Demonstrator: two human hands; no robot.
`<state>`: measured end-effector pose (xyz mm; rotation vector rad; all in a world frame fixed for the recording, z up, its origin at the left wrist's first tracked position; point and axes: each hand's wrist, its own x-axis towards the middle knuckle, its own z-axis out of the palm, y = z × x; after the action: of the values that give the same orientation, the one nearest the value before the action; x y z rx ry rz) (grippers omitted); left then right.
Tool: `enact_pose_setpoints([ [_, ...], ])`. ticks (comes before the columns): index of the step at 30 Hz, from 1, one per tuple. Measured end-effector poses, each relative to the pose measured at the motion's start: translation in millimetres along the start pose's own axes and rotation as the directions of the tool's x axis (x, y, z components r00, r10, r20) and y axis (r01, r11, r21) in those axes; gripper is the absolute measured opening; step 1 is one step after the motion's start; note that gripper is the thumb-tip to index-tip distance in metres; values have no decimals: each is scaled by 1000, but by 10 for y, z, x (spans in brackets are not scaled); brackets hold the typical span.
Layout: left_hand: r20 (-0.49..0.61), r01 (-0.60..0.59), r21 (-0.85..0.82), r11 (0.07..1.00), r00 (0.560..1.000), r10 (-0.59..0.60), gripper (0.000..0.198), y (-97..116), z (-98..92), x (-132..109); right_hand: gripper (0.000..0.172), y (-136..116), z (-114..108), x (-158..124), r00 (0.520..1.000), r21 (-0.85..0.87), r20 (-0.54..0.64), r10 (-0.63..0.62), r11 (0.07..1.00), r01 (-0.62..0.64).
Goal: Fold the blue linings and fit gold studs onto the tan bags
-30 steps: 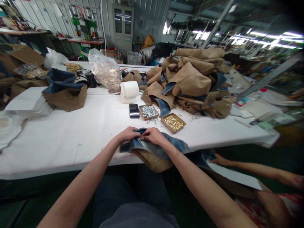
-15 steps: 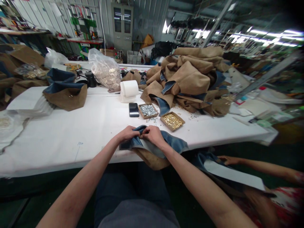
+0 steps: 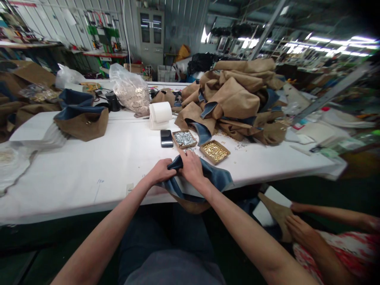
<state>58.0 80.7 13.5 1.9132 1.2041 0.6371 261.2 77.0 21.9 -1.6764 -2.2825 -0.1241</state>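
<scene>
Both my hands grip a blue and tan fabric piece (image 3: pixel 216 178) at the near edge of the white table (image 3: pixel 89 170). My left hand (image 3: pixel 160 172) is closed on its left part. My right hand (image 3: pixel 191 168) pinches the blue edge just beside it, fingers closed. The tan underside hangs over the table edge toward my lap. Just beyond my hands sit a small box of silver fasteners (image 3: pixel 184 138) and a box of gold fasteners (image 3: pixel 215 151).
A black phone (image 3: pixel 166 138), a white paper roll (image 3: pixel 160 113) and a plastic bag of pieces (image 3: pixel 130 91) lie further back. A big heap of tan and blue fabric pieces (image 3: pixel 237 103) fills the right. Another person's hand (image 3: pixel 299 231) holds material low right.
My hands shifted slightly forward and regripped the blue fabric. The other person's hand at lower right moved nearer and now holds a tan piece with a white sheet.
</scene>
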Motion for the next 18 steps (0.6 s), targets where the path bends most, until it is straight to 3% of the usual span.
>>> enact_pose_setpoints([
  [2,-3,-23,69,997,1000,23,7,70,28,-17,37,44,-26,-19,997,-48,8,-75,996,75],
  [4,-3,-25,137,990,1000,26,5,134,67,-29,22,86,-48,-30,992,-93,1,-125,988,124],
  [10,-64,82,250,965,996,-68,13,256,192,-63,17,202,-66,15,966,-121,14,-256,959,256],
  [18,-117,225,262,938,973,-200,17,344,276,-135,13,315,30,25,955,88,16,-298,951,295],
])
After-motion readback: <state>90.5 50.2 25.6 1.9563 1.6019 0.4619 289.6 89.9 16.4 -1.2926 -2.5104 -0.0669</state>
